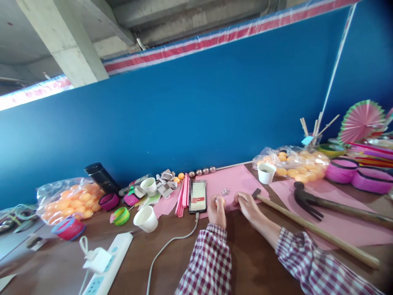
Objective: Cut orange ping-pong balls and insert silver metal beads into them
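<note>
left hand (217,213): closed round what looks like a small orange ball (222,201), just a bit of it peeking out by my fingertips, so that's where it sits.
right hand (245,205): fingers curled in tight, near the left one but apart. can't tell if anything's pinched in there tbh.
shiny bits (225,191): little cluster on the pink sheet (236,178), just beyond both hands.
small hammer (307,225): lying to the right of my right hand, head end near my fingers, doesn't look gripped.
phone (198,196): just left of my left hand, cable plugged in.
step: my guess, close-up fiddly work on the ball, left as the holder.
next move: imo calls for a steady left grip, a fine right pinch, and no knocking the shiny bits.
</note>
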The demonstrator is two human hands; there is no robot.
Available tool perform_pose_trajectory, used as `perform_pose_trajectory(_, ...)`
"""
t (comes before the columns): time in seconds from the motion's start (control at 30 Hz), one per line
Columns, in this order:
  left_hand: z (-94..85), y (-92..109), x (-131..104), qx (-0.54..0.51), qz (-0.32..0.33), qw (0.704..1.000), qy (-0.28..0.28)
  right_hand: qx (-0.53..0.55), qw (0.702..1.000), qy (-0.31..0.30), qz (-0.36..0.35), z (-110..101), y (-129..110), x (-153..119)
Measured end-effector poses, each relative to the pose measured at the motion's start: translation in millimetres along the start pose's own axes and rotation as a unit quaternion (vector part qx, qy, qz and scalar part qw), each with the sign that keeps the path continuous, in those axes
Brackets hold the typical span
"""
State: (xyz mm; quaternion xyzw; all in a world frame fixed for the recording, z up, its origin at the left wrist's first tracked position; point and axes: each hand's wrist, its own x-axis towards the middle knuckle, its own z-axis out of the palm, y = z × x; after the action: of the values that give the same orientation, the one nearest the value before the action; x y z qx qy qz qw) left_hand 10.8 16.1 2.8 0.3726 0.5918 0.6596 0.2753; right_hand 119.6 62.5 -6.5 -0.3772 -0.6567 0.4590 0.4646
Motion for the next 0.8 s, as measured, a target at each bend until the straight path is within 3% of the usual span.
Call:
perform_pose_trajectory(0.57, -0.3, 7.3, -3.2, -0.02, -0.03, 0.999, -0.013, -0.079, 0.996, -0.018, -0.03, 1.3, -16.7, -7.0)
perform_pose_trajectory(0.8, -1.3, 5.9, -2.2, 0.001, 0.002, 1.0, -0.004, -0.093, 0.994, -0.027, -0.044, 5.4, -20.6, -10.8)
